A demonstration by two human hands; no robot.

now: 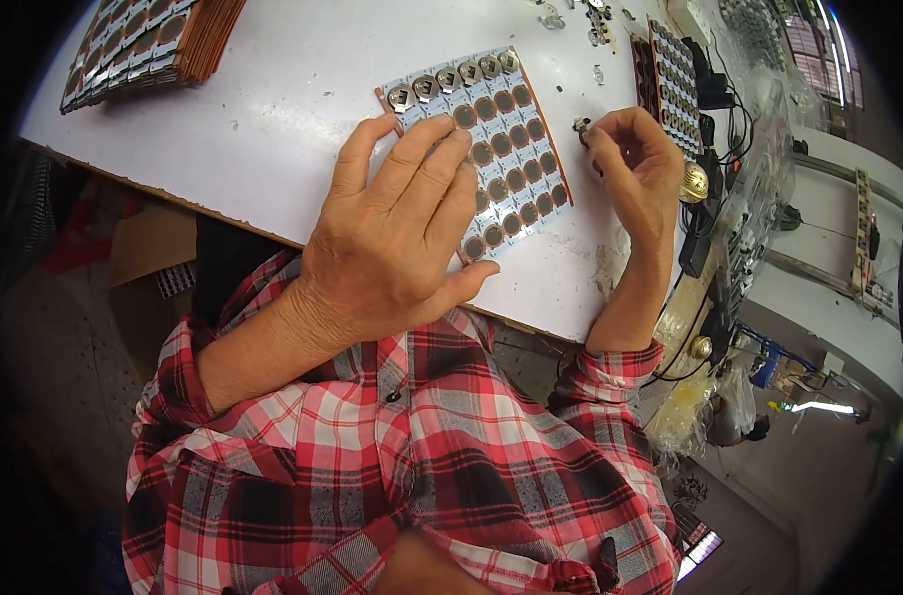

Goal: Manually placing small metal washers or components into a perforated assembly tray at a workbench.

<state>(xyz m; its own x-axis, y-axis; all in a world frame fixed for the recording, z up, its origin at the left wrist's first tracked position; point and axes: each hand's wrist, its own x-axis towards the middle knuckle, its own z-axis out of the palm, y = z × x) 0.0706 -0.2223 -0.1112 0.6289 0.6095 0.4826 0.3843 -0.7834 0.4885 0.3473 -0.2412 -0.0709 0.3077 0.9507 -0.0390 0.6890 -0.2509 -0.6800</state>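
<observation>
A light-blue circuit board panel [512,182] lies on the white table, covered in rows of dark round pads with a copper-brown edge. Its far row carries shiny metal coin-cell clips [448,79]. Across the panel's left part my left hand [387,223] rests with fingers spread, hiding some pads beneath it. Just right of the panel, my right hand [642,169] has thumb and forefinger pinched on a small metal clip [581,126], whose exact shape is partly hidden by the fingertips.
A tall stack of similar panels [144,45] stands at the far left, another stack [676,84] at the right. Loose metal clips [597,25] are scattered at the far side. Black cables [737,129] and a gold ball [694,182] sit along the right edge. A cardboard box [144,243] is below the table, left.
</observation>
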